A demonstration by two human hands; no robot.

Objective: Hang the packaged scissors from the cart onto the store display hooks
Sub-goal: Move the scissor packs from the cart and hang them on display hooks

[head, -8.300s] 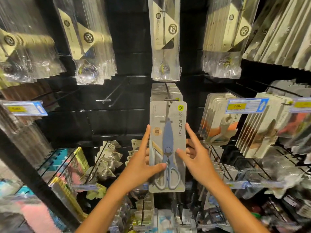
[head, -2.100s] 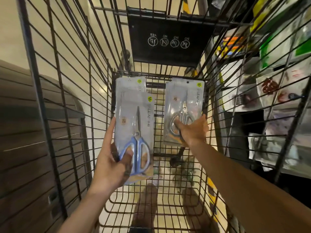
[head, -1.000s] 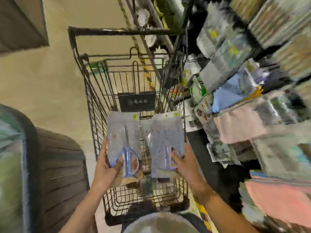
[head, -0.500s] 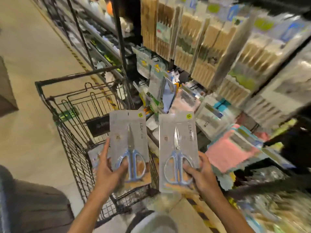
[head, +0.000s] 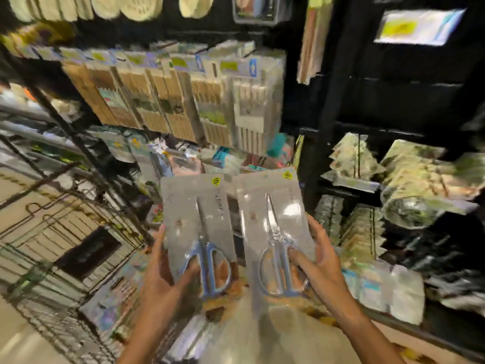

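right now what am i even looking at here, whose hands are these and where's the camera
There is no machine here. A person wears one wide-angle camera on the head, looking forward and down, so the picture bends and blurs at its edges. The left hand holds a pack of blue-handled scissors. The right hand holds a pack of silver-handled scissors. Both packs stand upright, side by side. On the left is the wire cart. Behind are store racks of hanging packaged goods, too blurred to name.

Packed hanging goods (head: 183, 101) crowded the upper left. Dark open gaps (head: 393, 106) lay upper right; the cart (head: 65, 232) blocked the left.
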